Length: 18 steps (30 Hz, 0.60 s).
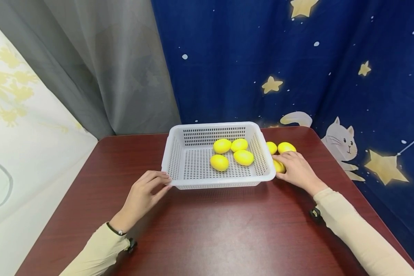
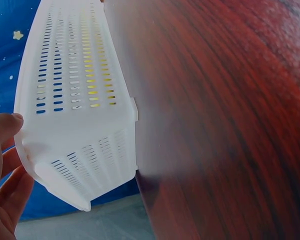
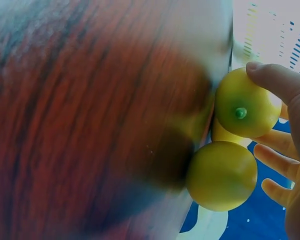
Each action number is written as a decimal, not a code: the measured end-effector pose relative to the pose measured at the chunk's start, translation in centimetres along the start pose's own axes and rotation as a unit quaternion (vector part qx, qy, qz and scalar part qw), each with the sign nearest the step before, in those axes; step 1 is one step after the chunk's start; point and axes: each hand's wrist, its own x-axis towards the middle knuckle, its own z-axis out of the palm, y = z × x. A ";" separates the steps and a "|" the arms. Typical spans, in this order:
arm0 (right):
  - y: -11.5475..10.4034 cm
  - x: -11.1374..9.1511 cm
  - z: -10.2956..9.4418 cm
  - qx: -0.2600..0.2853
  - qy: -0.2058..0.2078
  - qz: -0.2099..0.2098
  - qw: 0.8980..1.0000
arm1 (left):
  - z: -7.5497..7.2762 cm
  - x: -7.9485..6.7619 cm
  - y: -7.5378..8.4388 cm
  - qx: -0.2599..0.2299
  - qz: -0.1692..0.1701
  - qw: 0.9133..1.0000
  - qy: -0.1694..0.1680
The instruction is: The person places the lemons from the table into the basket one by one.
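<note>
A white plastic basket [image 1: 214, 183] with slotted walls stands on the table, holding several yellow lemons [image 1: 219, 163]. My left hand [image 1: 141, 195] holds the basket's near left corner; in the left wrist view its thumb touches the rim and its other fingers lie behind it. Just right of the basket, my right hand [image 1: 299, 170] grips a lemon [image 3: 242, 102], thumb on one side and fingers on the other. The hand partly hides that lemon in the head view. Two more lemons, a nearer one [image 1: 271, 148] and another [image 1: 286, 147], lie beyond the right fingers.
The dark red wooden table [image 1: 220, 234] extends in front of the basket. Behind its far edge hang a grey curtain [image 1: 134, 76] and a blue starry curtain [image 1: 227, 69]. A white patterned cloth [image 1: 20, 134] hangs at the left.
</note>
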 end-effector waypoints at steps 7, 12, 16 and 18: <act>-0.2 0.1 -0.6 0.012 0.008 0.000 1.000 | 0.0 0.0 0.0 0.000 -0.001 1.000 0.000; -0.3 0.3 -0.9 0.014 0.017 -0.003 1.000 | 0.0 0.0 0.0 -0.002 0.000 1.000 -0.001; -0.3 0.4 -1.2 0.016 0.020 -0.003 1.000 | 0.0 0.0 0.0 -0.004 -0.001 1.000 -0.001; -0.2 0.4 -1.4 0.019 0.021 0.000 1.000 | 0.0 0.0 0.0 -0.004 -0.001 1.000 0.000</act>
